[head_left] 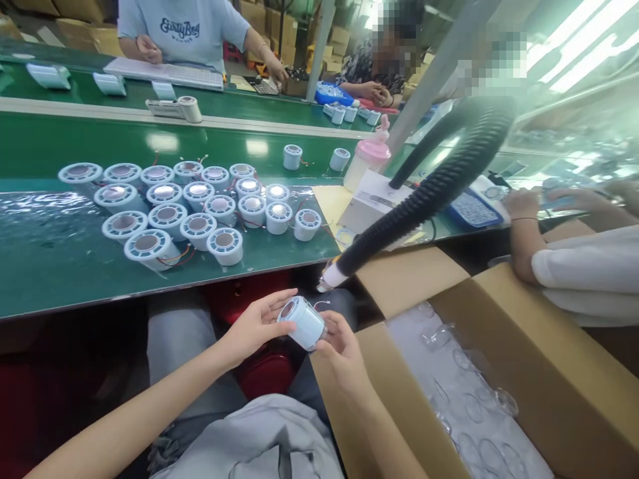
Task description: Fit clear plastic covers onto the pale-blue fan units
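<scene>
Over my lap I hold a light-blue cylindrical housing (305, 323), tilted, with thin wires at its upper right side. My left hand (262, 324) grips its vented end, thumb on the near side. My right hand (344, 346) has its fingers closed round the opposite end, where a clear or metallic edge partly shows. Just above the housing hangs the white nozzle (331, 275) of a black corrugated hose (424, 193), apart from it. On the bench, several similar housings (224, 245) stand upright in a group, vented faces up, some with red and black wires.
An open cardboard box (554, 352) holding clear plastic rings (469, 406) stands at my right. Behind the hose are a pink-lidded bottle (368, 159) and a blue tray (474, 207). Co-workers sit across the green bench (44, 279) and at right. A handheld device (174, 110) lies on the far side.
</scene>
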The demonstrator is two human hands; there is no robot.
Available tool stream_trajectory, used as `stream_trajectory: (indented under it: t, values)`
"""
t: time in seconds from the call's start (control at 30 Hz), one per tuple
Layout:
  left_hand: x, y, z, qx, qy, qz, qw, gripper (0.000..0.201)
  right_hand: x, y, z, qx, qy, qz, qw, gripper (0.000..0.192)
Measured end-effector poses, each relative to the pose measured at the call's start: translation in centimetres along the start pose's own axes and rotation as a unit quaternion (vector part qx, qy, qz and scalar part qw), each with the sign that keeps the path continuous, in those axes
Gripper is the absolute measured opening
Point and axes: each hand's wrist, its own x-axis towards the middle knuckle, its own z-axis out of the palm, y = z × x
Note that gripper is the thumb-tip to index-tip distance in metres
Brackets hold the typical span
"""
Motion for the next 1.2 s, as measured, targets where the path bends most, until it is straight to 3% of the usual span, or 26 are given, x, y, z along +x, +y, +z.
stream_trajectory:
  t: [0.13, 0.27, 0.63, 1.0, 1.2]
  values:
    - [3.3, -0.7, 1.0, 0.008, 0.005, 0.007, 1.000, 0.062, 1.5, 2.2, -1.3, 0.021, 0.045, -0.028, 0.998, 0.046]
    - [4.5, -0.3, 0.9, 0.037, 0.009, 0.013, 0.999, 0.065, 3.0, 3.2, -2.0, 0.048, 0.048, -0.041, 0.997, 0.051]
    - [4.1, 1.5, 0.2, 0.137, 0.027, -0.005, 0.990, 0.072, 4.3, 3.4, -2.1, 0.098, 0.011, -0.022, 0.995, 0.050]
    - [5.3, 2.9, 0.4, 0.233, -0.003, 0.009, 0.972, 0.043, 4.0, 4.2, -1.3, 0.134, 0.045, -0.009, 0.990, 0.044]
    - [4.2, 2.7, 0.3, 0.236, -0.010, 0.020, 0.971, 0.044, 2.9, 3.2, -1.0, 0.102, 0.046, -0.016, 0.994, 0.045]
